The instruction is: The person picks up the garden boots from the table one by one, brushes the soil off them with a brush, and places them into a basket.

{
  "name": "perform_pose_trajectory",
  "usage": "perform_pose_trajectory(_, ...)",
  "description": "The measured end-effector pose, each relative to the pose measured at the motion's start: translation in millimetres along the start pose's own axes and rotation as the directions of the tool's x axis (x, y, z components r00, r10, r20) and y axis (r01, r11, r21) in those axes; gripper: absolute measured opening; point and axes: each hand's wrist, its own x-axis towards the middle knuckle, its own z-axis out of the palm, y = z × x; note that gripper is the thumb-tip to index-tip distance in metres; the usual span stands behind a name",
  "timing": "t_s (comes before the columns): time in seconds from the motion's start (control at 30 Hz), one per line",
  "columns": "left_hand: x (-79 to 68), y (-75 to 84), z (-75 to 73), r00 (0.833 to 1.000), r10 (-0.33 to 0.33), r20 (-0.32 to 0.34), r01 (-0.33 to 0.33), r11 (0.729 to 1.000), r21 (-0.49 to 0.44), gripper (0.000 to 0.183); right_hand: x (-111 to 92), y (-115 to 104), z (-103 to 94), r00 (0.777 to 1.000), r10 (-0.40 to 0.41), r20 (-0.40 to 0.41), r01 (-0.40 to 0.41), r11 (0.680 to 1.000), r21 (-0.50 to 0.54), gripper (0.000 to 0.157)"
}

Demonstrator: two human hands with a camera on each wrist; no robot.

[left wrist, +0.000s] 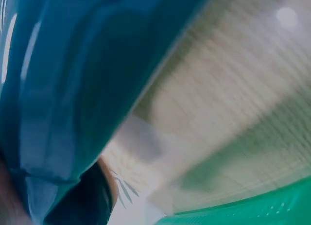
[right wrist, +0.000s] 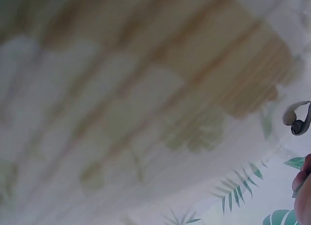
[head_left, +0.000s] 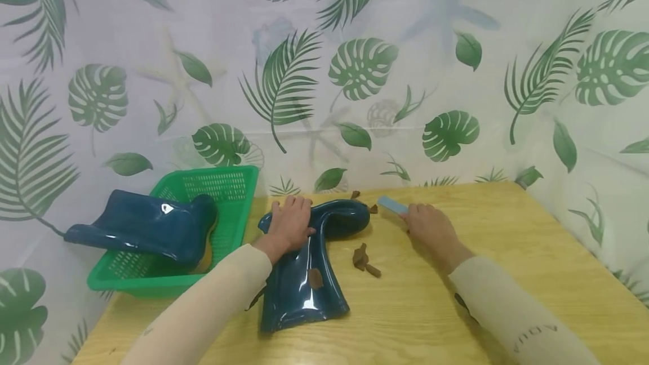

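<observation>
A glossy dark blue rain boot [head_left: 299,286] lies on its side on the wooden table, shaft toward me and toe pointing right. My left hand [head_left: 290,223] grips it around the heel and ankle, thumb on the right side. Its shiny surface [left wrist: 97,64] fills much of the left wrist view. A brown patch [head_left: 315,279] sticks to the shaft. To the right of the toe, my right hand [head_left: 433,232] holds a light blue flat tool [head_left: 392,206], its end pointing left; the exact kind cannot be made out. Brown clumps [head_left: 360,257] lie between the boot and my right hand.
At the left stands a green plastic basket [head_left: 248,196] with another blue boot [head_left: 157,221] lying in it, its shaft sticking out over the left rim. Smaller brown bits [head_left: 356,194] lie beyond the toe. A leaf-printed cloth [head_left: 314,89] hangs behind the table [head_left: 507,230].
</observation>
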Motion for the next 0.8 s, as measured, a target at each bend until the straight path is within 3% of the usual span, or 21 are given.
perform_pose_trajectory(0.1, -2.3, 4.0, 1.2, 0.995, 0.039, -0.097, -0.032, 0.997, 0.073, 0.049, -1.0, 1.1, -1.1, 1.000, 0.009, 0.009, -0.009, 1.000, 0.002, 0.030)
perform_pose_trajectory(0.2, -3.5, 6.1, 4.1, 0.991, 0.041, -0.127, -0.025, 0.992, 0.125, 0.042, -1.3, 1.4, -2.5, 1.000, 0.006, -0.002, -0.006, 1.000, 0.020, 0.030)
perform_pose_trajectory(0.33, -7.7, 6.0, 13.6, 1.000, 0.004, 0.015, -0.005, 0.996, 0.087, 0.045, -2.3, 0.4, -2.0, 1.000, -0.006, 0.029, 0.002, 0.990, 0.144, 0.023)
perform_pose_trajectory(0.47, -14.4, 3.1, 17.4, 0.985, 0.003, 0.170, -0.005, 1.000, 0.016, 0.056, -4.8, -2.1, -2.0, 0.998, -0.023, 0.059, 0.006, 0.962, 0.274, 0.017)
perform_pose_trajectory(0.7, -13.8, -2.0, 19.8, 0.984, 0.043, 0.173, -0.030, 0.996, -0.080, 0.056, -5.7, -0.2, -10.6, 0.994, 0.011, 0.108, -0.056, 0.904, 0.423, 0.022)
perform_pose_trajectory(0.8, -14.3, -3.6, 21.2, 0.984, 0.045, 0.171, -0.033, 0.997, -0.072, 0.055, -8.6, -0.8, -12.3, 0.993, -0.032, 0.112, -0.020, 0.900, 0.436, 0.022)
